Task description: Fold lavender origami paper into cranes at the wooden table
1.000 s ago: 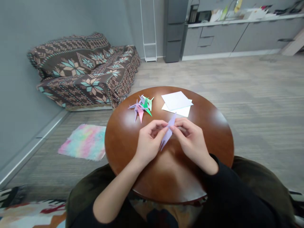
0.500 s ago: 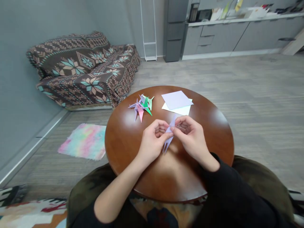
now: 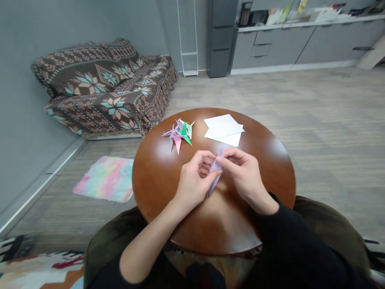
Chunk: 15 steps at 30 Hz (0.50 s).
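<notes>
Between my two hands is a narrow piece of folded lavender paper [image 3: 214, 184], tilted over the near middle of the round table. My left hand [image 3: 197, 176] pinches its left side, thumb in front and fingers curled behind. With thumb and forefinger, my right hand [image 3: 243, 172] grips the paper near its upper end. The fingers partly hide the folds. Farther off to the left lie several paper cranes [image 3: 177, 138] in pink, green and lavender, bunched together. A stack of flat paper sheets [image 3: 224, 126] rests on the table beyond my right hand.
The round brown table [image 3: 162, 180] has its near edge at my knees. A sofa [image 3: 108, 88] under a patterned cover stands at the left back. On the floor lies a pastel fluffy mat [image 3: 105, 178]. Grey kitchen cabinets [image 3: 282, 48] line the far wall.
The folded paper has turned and looks narrower, its two lower points now close together. My right fingers have shifted slightly on its upper part. The cranes and sheets stay put.
</notes>
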Each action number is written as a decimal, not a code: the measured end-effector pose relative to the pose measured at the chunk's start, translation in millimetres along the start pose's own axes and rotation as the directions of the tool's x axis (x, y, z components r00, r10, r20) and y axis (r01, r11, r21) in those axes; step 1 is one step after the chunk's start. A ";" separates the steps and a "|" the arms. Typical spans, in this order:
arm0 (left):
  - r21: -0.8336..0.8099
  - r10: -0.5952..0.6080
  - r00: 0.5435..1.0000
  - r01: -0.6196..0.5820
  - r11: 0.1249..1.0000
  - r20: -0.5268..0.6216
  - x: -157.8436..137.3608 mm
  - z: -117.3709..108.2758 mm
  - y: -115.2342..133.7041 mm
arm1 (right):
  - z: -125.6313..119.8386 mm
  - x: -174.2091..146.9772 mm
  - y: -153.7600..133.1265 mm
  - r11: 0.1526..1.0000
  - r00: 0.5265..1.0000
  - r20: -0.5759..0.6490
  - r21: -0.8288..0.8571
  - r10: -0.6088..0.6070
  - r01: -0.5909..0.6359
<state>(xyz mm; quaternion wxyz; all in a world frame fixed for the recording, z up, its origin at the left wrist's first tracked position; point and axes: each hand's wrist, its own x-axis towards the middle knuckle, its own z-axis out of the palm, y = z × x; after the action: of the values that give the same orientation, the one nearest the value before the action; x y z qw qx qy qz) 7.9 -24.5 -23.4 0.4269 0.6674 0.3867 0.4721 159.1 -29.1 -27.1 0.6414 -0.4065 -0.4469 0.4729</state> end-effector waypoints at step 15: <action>-0.020 -0.064 0.998 0.064 0.998 0.017 3.2 -0.9 1.3 | -1.7 1.5 3.0 1.000 1.000 0.002 -0.007 -0.025 0.025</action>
<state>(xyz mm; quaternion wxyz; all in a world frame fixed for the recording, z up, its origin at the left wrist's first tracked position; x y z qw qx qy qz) 8.1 -21.7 -21.0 0.4516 0.6540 0.3997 0.4567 160.3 -27.2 -30.1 0.6453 -0.4026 -0.4544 0.4637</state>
